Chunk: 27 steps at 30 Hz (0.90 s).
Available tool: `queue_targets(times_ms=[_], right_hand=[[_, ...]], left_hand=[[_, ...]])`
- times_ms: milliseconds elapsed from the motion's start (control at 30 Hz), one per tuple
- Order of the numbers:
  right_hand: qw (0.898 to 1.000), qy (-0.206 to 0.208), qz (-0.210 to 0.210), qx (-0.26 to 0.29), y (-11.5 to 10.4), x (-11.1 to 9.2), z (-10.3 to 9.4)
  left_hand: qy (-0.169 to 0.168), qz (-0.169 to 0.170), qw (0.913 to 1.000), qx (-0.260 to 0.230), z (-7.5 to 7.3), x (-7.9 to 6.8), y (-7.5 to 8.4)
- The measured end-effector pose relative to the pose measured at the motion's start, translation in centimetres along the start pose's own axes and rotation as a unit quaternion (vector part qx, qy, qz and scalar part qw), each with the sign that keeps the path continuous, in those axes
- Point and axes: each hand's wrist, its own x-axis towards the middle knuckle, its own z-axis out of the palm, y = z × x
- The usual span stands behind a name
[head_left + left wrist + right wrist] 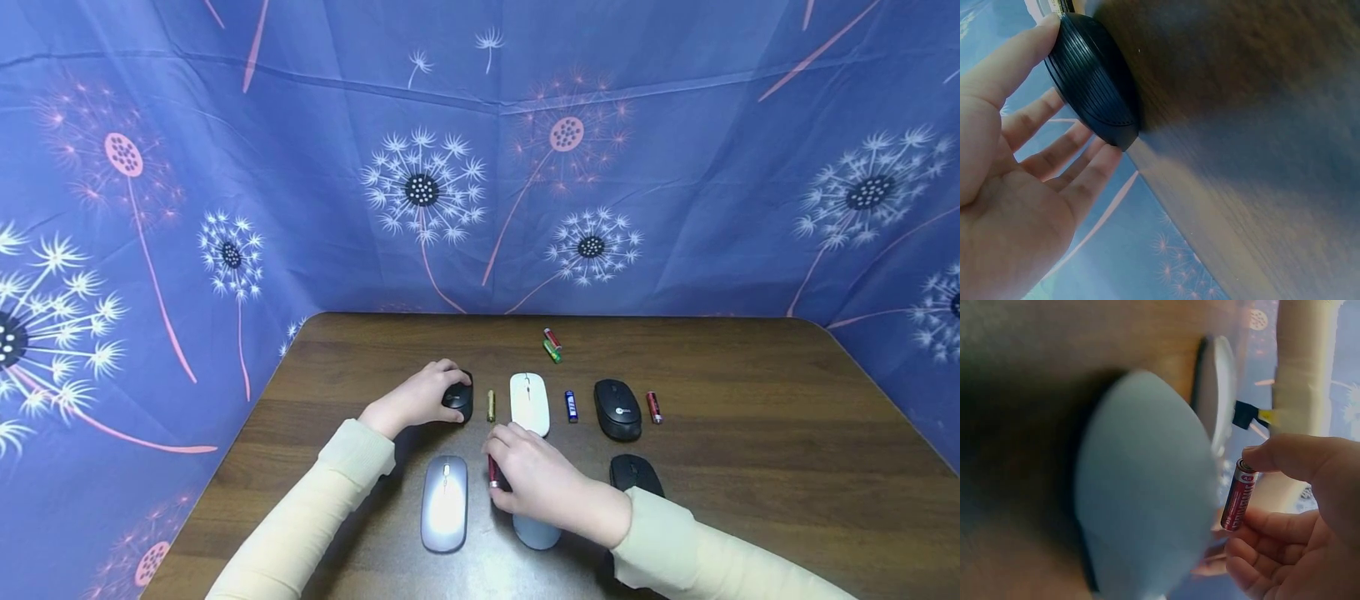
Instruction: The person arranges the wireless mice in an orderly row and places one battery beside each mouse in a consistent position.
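Note:
At the left of the mice, my left hand (420, 396) grips a black computer mouse (459, 400) by its sides; the left wrist view shows the thumb on one side of the ribbed mouse (1094, 81) and fingertips on the other. My right hand (536, 475) pinches a red AA battery (1239, 495) between thumb and fingers, above the table. Under that hand is a grey-blue mouse (536, 533), partly covered by it in the head view. A silver mouse (444, 504) lies to its left. A white mouse (529, 404) lies just beyond the right hand.
A gold battery (491, 406) and a blue battery (572, 407) flank the white mouse. Further right are a black mouse (618, 410), a red battery (655, 407) and another black mouse (635, 475) partly behind the right sleeve. Green (552, 351) and red batteries lie at the back.

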Motion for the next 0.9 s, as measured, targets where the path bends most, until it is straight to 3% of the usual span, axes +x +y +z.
queue_targets(times_ms=[467, 900], right_hand=[[1.0, -0.009, -0.017, 0.006, -0.3, -0.4, 2.7], [1.0, -0.021, -0.015, 0.007, -0.3, -0.2, 3.6]], left_hand=[[-0.006, -0.01, 0.9999, -0.003, -0.1, 0.0, 0.0], [-0.004, -0.006, 1.0, 0.006, 0.1, 0.0, -0.1]])
